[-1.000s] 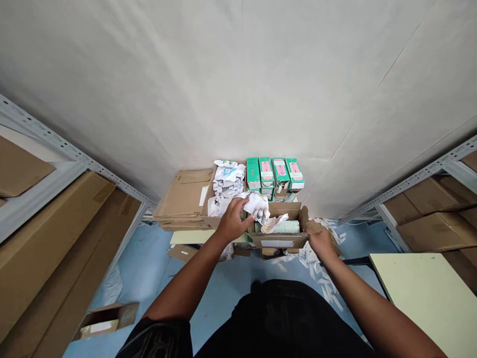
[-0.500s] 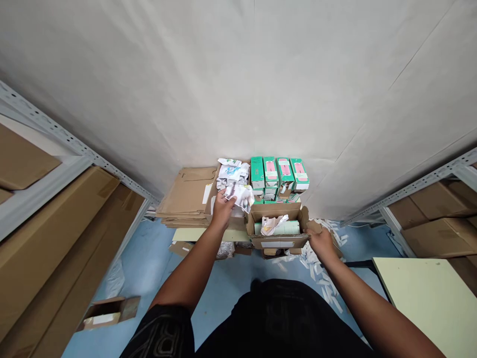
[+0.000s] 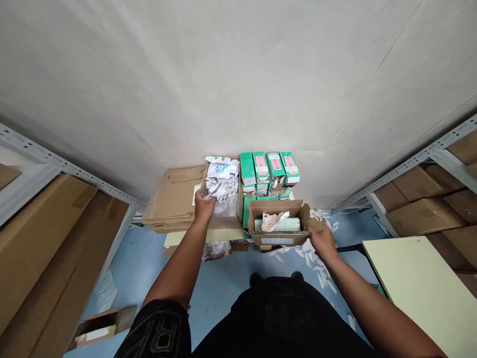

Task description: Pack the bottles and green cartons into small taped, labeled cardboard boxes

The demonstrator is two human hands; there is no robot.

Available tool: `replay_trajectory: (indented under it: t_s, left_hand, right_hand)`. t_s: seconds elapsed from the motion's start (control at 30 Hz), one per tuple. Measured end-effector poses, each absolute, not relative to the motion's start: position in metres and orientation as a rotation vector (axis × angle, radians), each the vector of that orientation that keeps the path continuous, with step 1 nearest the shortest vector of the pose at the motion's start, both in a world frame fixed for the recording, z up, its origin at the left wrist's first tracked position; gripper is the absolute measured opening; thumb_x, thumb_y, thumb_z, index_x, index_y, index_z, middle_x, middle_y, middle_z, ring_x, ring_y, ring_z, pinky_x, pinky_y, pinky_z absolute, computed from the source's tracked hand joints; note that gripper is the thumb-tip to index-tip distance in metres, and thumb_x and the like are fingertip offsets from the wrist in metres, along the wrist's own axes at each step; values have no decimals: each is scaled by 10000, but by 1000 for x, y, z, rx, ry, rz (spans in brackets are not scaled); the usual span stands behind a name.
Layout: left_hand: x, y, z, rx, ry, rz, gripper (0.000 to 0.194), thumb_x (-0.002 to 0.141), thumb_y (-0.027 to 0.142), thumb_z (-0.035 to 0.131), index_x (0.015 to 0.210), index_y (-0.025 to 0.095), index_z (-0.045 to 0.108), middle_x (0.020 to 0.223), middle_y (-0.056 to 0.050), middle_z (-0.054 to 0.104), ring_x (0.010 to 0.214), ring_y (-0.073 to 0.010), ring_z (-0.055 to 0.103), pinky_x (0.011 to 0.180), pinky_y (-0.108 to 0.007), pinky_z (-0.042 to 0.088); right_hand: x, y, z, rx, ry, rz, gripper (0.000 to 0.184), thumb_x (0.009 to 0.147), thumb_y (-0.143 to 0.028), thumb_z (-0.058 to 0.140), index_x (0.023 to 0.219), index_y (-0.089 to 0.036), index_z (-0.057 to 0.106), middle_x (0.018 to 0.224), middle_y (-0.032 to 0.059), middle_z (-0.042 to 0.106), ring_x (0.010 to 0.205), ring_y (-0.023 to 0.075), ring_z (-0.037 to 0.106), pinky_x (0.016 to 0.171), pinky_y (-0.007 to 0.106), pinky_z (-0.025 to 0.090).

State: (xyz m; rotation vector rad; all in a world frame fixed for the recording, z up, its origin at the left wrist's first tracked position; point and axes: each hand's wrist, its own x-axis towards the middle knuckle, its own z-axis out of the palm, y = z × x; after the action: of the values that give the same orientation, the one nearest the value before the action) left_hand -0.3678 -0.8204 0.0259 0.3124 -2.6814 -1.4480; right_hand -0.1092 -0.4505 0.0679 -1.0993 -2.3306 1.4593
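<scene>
My left hand (image 3: 204, 205) reaches into a cardboard box (image 3: 223, 220) filled with crumpled white papers (image 3: 222, 181), its fingers curled on the pile's near edge. My right hand (image 3: 321, 239) grips the right flap of a small open carton (image 3: 278, 240), which holds a pale green item and crumpled wrapping (image 3: 274, 221). Behind the carton stand several green-and-pink product boxes (image 3: 269, 168) in stacked rows.
A stack of flattened cardboard (image 3: 173, 199) lies left of the paper box. Metal shelving with large cartons flanks both sides (image 3: 48, 233) (image 3: 428, 209). A pale yellow table (image 3: 421, 288) is at the right. White paper strips (image 3: 316, 261) litter the blue floor. A small carton (image 3: 100, 328) lies bottom left.
My left hand carried a crumpled paper from the small carton leftward into the box of papers. My right hand stayed on the carton's flap.
</scene>
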Motion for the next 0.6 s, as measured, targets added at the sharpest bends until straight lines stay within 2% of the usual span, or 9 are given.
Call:
replay_trajectory:
  t_s: [0.1,0.17,0.27,0.33,0.47,0.6]
  left_hand:
    - [-348,-809,41,231,-2582,-1326,539,813,308,704,1314,163,570,1387,-171,572,1135,-265,657,1004,-399,536]
    - [-324,-792,55,-8,-2574,-1403,370,874,359,632,1194,174,652,1237,-126,656,1083,-257,660,980,-395,544]
    - [-275,-754,72,-409,-2713,-1702,364,909,490,603,1098,196,701,1039,-72,720,972,-247,672,913,-391,568]
    - [-242,-722,78,-670,-2776,-1933,432,913,555,612,1140,198,698,1096,-80,726,1023,-253,676,905,-382,576]
    - [-196,-650,85,-803,-2841,-2338,591,896,619,640,1338,229,607,1396,-113,624,1172,-273,638,814,-347,617]
    - [-165,-568,91,-814,-2933,-2448,544,870,540,697,1310,235,604,1419,-106,594,1180,-264,625,759,-304,627]
  right_hand:
    - [-99,-443,67,-1162,-2278,1464,202,683,-364,652,805,-215,717,855,92,794,826,284,739,705,345,566]
    - [-90,-436,66,-1173,-2227,1476,225,674,-369,668,832,-218,723,882,92,799,847,289,739,714,351,572]
    - [-72,-420,64,-1215,-2151,1474,247,667,-392,676,834,-217,724,895,95,797,850,292,736,706,356,573]
    - [-57,-406,60,-1258,-2094,1457,267,659,-407,680,831,-207,722,890,100,794,831,293,731,689,360,567]
    - [-18,-370,52,-1286,-1964,1446,298,645,-413,690,846,-197,728,910,91,795,848,289,729,719,369,569]
    - [38,-325,47,-1370,-1832,1420,269,670,-395,676,852,-207,737,914,80,797,864,284,735,717,356,571]
